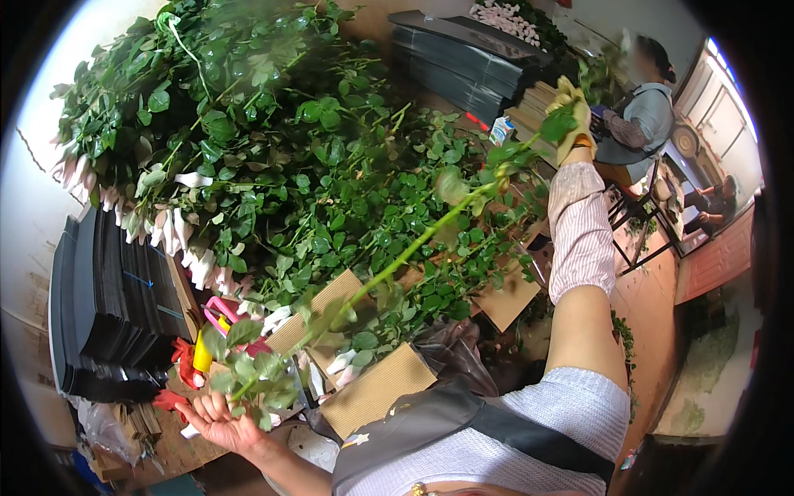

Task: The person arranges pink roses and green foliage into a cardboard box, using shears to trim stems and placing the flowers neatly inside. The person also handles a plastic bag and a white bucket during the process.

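Observation:
A long green rose stem slants across the view between my two hands. My left hand, bare, is closed with curled fingers at its lower left leafy end. My right hand wears a yellow glove and reaches far out to the upper right, closed round the other end beside a broad leaf. Behind the stem lies a large heap of leafy rose stems. White and pink sleeved rose buds stick out along its left side. Cardboard pieces lie just below the held stem.
Dark sheets stand stacked at left, with another dark stack at the back. Pink-handled scissors, a yellow tool handle and a red cloth lie near my left hand. A person sits at the right, beyond my right arm.

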The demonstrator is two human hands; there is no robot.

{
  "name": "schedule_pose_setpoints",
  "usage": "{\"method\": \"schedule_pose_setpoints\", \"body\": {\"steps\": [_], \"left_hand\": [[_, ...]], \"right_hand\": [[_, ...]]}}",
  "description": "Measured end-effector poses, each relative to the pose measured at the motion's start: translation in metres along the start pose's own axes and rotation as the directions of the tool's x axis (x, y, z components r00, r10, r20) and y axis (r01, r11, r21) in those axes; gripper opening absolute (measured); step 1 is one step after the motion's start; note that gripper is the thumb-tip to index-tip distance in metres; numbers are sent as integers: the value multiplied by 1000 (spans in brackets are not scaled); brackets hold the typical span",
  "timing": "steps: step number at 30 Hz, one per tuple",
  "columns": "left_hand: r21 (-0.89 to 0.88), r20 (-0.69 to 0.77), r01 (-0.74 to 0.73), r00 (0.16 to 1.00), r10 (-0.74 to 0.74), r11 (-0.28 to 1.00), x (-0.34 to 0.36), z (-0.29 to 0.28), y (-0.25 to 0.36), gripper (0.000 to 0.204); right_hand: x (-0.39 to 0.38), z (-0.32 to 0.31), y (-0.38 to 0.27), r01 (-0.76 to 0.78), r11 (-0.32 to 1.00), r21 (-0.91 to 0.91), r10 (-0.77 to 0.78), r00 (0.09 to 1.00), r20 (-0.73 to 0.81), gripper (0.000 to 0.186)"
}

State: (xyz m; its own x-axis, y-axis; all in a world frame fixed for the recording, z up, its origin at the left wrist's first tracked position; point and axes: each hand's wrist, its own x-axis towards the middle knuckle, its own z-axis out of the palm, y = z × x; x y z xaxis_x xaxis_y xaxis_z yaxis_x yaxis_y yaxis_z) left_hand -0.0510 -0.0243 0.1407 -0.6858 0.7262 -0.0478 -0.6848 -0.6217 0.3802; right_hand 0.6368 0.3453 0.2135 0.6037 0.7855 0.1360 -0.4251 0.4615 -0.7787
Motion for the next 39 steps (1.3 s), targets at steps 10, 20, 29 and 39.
{"method": "schedule_pose_setpoints", "body": {"steps": [10,20,29,39], "left_hand": [[-69,73,303,952,-298,951,-19,-36,-14,54],[-25,265,276,929,-260,961,-35,15,-40,28],[333,488,73,840,-238,940,-22,33,-105,77],[450,462,43,843,-273,892,-6,16,-133,22]], "right_hand": [[20,-117,35,-51,984,169,94,962,-256,40],[-22,-4,-24,187,968,170,-252,742,621,41],[-240,108,68,588,809,23,-54,36,998,42],[-233,32,119,800,580,-152,22,171,985,58]]}}
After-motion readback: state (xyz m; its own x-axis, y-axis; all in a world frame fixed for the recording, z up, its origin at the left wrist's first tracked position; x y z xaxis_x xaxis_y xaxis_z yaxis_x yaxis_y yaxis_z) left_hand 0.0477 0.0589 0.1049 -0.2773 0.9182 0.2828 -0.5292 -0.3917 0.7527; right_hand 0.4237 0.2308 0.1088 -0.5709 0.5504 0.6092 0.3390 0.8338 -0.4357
